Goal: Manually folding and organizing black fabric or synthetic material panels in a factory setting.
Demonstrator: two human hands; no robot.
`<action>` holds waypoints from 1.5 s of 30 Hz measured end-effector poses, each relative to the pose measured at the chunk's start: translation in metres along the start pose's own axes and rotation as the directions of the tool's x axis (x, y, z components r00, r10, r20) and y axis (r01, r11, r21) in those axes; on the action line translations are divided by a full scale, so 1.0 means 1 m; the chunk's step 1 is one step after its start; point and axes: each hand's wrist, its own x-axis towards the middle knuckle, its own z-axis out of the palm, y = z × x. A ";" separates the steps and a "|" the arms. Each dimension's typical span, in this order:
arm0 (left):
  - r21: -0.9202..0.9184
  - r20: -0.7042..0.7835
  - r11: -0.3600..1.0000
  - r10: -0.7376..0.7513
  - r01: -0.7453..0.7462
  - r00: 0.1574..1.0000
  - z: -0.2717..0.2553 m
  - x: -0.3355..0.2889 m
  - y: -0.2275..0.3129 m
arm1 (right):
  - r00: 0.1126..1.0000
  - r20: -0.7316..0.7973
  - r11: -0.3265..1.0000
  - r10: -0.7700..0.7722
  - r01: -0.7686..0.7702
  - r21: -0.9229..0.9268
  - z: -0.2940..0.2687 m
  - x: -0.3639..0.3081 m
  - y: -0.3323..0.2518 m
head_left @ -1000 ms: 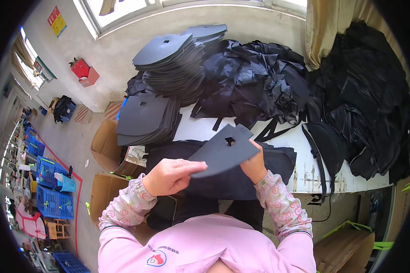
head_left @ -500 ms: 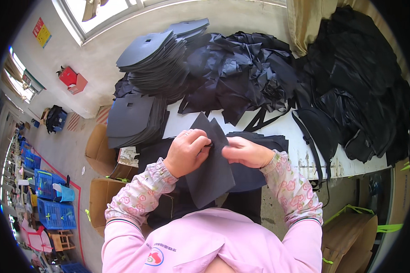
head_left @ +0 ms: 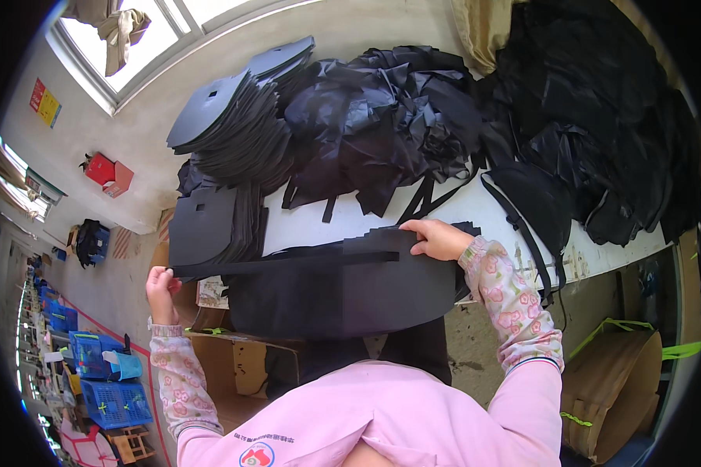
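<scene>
My left hand (head_left: 161, 289) is stretched out to the left and pinches the end of a long black strap (head_left: 288, 263). The strap runs flat across a large black fabric panel (head_left: 343, 292) lying at the near edge of the white table (head_left: 319, 222). My right hand (head_left: 438, 238) presses down on the panel's upper right edge, near the strap's other end. Both sleeves are pink with a flower print.
Stacks of stiff black cut panels (head_left: 234, 124) lie at the table's far left, a second stack (head_left: 210, 226) by the left edge. Crumpled black fabric (head_left: 397, 117) and a large heap (head_left: 600, 132) fill the back and right. Cardboard boxes (head_left: 241, 362) stand below; blue crates (head_left: 101, 381) on the floor.
The panel I held up folded between both hands now lies spread on the table edge. My left hand has swung far out to the left, pulling the strap straight.
</scene>
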 end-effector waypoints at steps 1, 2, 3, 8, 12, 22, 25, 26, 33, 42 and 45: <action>0.393 -0.032 0.919 0.052 -0.035 0.998 -0.017 0.003 -0.016 | 1.000 -0.008 0.999 0.004 -0.005 -0.038 0.000 -0.001 -0.010; 0.744 0.068 0.614 0.322 -0.263 0.944 0.040 -0.013 0.001 | 0.998 -0.023 0.995 0.056 -0.057 -0.086 -0.003 -0.011 -0.008; 0.737 0.193 0.526 0.437 -0.424 0.879 0.085 -0.026 0.033 | 0.998 -0.021 0.994 0.063 -0.065 -0.087 -0.004 -0.017 -0.010; 0.062 0.780 0.827 0.310 -0.559 0.544 0.250 -0.045 0.099 | 0.989 -0.093 0.972 -0.113 0.090 -0.218 -0.003 -0.028 -0.051; 0.142 0.976 0.964 -0.098 -0.224 0.196 0.343 -0.041 0.086 | 0.963 -0.182 0.947 -0.200 0.143 -0.287 0.005 -0.036 -0.075; 0.091 0.986 0.986 -0.108 -0.137 -0.128 0.382 -0.048 0.096 | 0.929 -0.318 0.907 -0.190 0.042 -0.419 0.018 -0.054 -0.076; 0.055 0.986 0.988 -0.077 -0.146 -0.148 0.384 -0.048 0.097 | 0.917 -0.355 0.900 -0.183 0.010 -0.436 0.024 -0.054 -0.078; 0.068 0.985 0.988 -0.089 -0.142 -0.149 0.384 -0.047 0.095 | 0.911 -0.372 0.893 -0.176 -0.011 -0.450 0.026 -0.054 -0.078; -0.097 0.949 0.870 0.227 -0.483 0.218 0.384 -0.053 0.082 | 0.912 -0.384 0.857 -0.146 -0.077 -0.510 0.034 -0.044 -0.067; -0.042 0.980 0.495 0.190 -0.868 0.061 0.333 -0.149 0.037 | 0.822 -0.567 0.996 0.046 -0.082 -0.037 -0.019 0.033 -0.003; -0.078 0.950 0.593 0.288 -0.801 0.120 0.330 -0.146 0.038 | 0.761 -0.591 0.948 0.268 -0.318 0.021 -0.029 0.081 -0.014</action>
